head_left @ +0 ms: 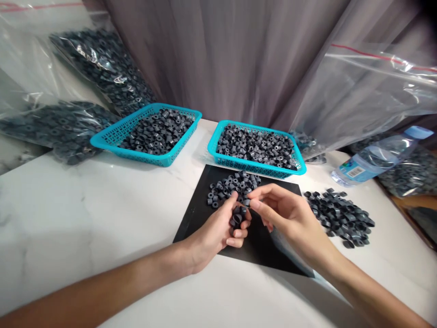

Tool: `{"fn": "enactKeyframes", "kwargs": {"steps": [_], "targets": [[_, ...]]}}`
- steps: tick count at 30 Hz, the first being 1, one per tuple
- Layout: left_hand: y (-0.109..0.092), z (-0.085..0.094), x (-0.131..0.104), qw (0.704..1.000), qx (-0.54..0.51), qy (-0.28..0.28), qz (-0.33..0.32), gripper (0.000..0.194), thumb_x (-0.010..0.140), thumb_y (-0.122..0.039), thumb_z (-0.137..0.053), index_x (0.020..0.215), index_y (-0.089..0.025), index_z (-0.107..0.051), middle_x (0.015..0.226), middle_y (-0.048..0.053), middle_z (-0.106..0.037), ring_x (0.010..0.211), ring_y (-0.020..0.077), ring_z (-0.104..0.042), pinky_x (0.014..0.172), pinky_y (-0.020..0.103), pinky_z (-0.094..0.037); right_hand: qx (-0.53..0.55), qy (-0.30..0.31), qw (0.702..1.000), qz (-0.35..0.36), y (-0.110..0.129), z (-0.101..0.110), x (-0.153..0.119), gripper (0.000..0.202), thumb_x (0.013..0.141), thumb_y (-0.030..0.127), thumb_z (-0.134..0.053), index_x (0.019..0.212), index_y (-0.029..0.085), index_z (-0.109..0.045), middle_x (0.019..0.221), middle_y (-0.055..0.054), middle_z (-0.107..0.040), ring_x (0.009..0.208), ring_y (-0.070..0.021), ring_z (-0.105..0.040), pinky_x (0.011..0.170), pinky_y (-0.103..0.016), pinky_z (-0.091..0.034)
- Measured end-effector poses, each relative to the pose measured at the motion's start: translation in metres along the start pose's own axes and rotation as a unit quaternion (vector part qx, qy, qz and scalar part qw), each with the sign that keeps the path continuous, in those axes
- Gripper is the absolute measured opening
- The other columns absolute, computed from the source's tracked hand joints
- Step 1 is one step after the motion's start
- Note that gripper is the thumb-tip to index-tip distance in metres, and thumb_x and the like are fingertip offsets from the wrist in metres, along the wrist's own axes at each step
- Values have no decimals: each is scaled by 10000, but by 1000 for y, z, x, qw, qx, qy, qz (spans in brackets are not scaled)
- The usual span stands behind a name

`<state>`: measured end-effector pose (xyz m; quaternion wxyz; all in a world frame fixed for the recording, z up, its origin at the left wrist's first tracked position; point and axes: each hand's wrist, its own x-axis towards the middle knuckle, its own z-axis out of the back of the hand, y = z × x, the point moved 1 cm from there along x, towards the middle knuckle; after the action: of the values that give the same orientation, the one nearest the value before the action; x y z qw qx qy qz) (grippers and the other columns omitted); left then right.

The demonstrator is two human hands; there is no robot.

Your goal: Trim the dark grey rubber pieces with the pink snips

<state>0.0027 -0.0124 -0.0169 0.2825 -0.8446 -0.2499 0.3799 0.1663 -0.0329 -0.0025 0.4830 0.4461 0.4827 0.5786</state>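
My left hand (pixel 216 228) is curled, palm up, around several dark grey plastic rings (pixel 236 219), with its thumb raised above them. Close beside it, my right hand (pixel 290 209) pinches thumb and index finger together at a small grey plastic piece (pixel 246 202), whose exact shape is hard to make out. Both hands are over a black mat (pixel 194 223). Just beyond the fingers, a heap of small grey cylinders with central holes (pixel 232 183) lies on the mat's far part. To the right of my right hand, hollow dark grey rings (pixel 341 218) form a loose pile on the table.
Two blue perforated baskets (pixel 164 158) (pixel 256 169) full of grey pieces stand at the back. Clear bags of parts (pixel 102 68) lean at the left; another clear bag (pixel 368 91) is at the right. A water bottle (pixel 378 157) lies tilted on the white marbled table (pixel 85 218).
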Motion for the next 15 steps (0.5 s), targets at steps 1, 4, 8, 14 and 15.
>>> {"fn": "enactKeyframes", "kwargs": {"steps": [1,4,8,14,15], "targets": [[0,0,0,1000,0,-3,1,466,1013,-591,-372,845,-173,-490,740,-22,-427,546,61,-316,468,183,-160,-3,-12,1000,4,0,2,0,265,948,431,-673,1090,208,-663,904,-27,-663,626,-112,-561,511,-217,-443],[1,-1,0,1000,12,0,5,582,933,-742,-379,830,-180,-491,747,-11,-461,564,80,-354,487,209,-194,-21,-29,999,15,2,5,0,265,945,428,-674,1088,204,-661,963,-42,-674,650,-120,-582,509,-219,-448],[1,-2,-1,999,33,7,3,623,913,-790,-329,846,-196,-505,713,-11,-473,584,110,-398,516,237,-216,-54,16,998,6,4,-7,-6,204,982,405,-619,969,206,-659,810,-17,-672,661,-145,-619,598,-258,-503],[1,-1,-3,999,31,27,-18,642,916,-782,-351,774,-185,-538,699,-8,-505,560,96,-353,512,232,-230,-200,76,964,157,7,-26,-13,193,995,207,-563,1125,271,-689,1023,-45,-650,745,-161,-586,625,-288,-489],[1,-1,-3,999,24,32,-19,642,920,-776,-354,779,-180,-548,707,-3,-515,559,94,-356,503,224,-232,-214,76,958,175,8,-25,-13,218,992,192,-562,1144,281,-691,1073,-51,-638,767,-164,-581,619,-286,-481]]}}
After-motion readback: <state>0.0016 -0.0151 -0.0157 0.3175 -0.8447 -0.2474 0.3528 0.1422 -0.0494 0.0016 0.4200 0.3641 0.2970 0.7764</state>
